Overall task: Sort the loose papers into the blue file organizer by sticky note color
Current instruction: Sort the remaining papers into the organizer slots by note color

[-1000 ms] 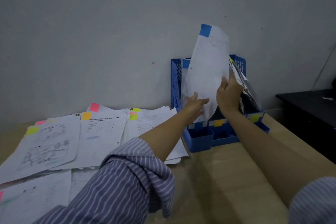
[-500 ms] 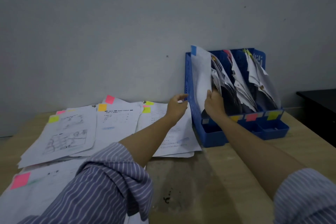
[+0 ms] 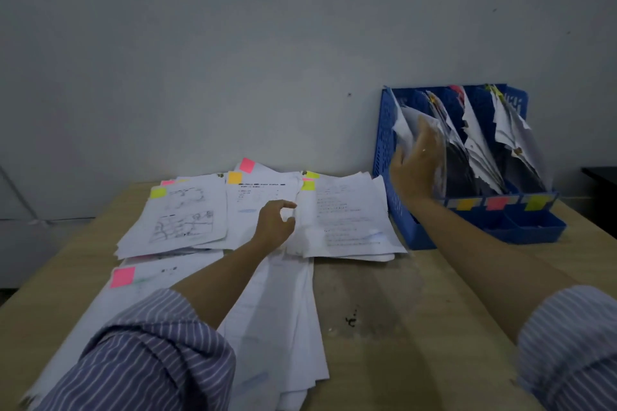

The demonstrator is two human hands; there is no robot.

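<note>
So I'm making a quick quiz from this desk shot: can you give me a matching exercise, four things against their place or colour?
Things:
1. left hand
2. right hand
3. blue file organizer
4. sticky note on the nearest loose paper

Matches:
A. pink
B. stands by the wall, right side of the table
C. over the loose papers, fingers curled
D. against the papers in the organizer's leftmost slot

Pairs: 1-C, 2-D, 3-B, 4-A

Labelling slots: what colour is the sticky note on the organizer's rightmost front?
Yellow-green sticky note, head view.
</note>
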